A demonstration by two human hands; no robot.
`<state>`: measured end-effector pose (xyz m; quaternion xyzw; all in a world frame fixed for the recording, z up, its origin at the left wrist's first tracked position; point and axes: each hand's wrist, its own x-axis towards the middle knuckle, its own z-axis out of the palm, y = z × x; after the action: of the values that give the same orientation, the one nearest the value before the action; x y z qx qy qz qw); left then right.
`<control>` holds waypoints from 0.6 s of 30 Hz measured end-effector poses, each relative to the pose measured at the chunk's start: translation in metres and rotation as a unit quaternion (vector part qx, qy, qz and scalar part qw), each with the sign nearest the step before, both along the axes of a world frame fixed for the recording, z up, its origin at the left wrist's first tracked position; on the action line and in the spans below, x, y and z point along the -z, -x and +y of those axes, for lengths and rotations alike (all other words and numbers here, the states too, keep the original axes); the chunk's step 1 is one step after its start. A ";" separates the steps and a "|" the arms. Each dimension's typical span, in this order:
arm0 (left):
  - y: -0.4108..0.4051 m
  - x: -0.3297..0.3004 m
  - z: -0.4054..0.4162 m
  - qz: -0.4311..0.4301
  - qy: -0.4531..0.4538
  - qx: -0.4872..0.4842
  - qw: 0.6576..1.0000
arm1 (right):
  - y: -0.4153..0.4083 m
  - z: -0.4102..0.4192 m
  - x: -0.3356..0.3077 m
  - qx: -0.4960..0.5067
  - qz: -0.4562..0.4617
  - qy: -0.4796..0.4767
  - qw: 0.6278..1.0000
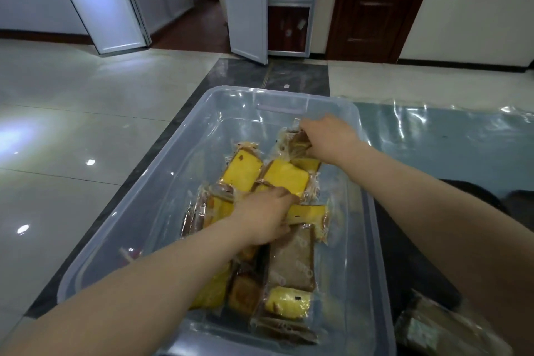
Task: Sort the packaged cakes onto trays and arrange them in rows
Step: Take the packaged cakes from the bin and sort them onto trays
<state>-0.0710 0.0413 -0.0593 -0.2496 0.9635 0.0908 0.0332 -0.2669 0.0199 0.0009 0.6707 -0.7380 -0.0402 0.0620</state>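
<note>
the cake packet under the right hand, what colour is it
Brown, in clear wrap: the cake packet gripped by the right hand, seen best (and only) in the head view.

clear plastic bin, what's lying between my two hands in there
In the head view, two yellow wrapped cake slices lie side by side in the clear plastic bin, between the left hand and right hand.

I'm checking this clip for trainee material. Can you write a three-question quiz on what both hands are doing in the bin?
1. True or false: both hands are inside the clear plastic bin.
2. Which hand has its grip on the brown packaged cake at the far end? A) left hand B) right hand
3. Fill in: the left hand reaches among the ____-coloured packaged cakes mid-bin.

Key
1. True.
2. B, the right hand.
3. Yellow.
</note>
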 end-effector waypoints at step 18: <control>-0.003 -0.018 -0.012 -0.044 -0.047 -0.059 0.996 | -0.005 0.009 0.008 -0.026 -0.066 0.052 0.996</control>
<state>-0.0680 0.0293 -0.0409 -0.3075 0.9395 0.1272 0.0819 -0.2619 0.0287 -0.0076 0.6867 -0.7239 0.0447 0.0490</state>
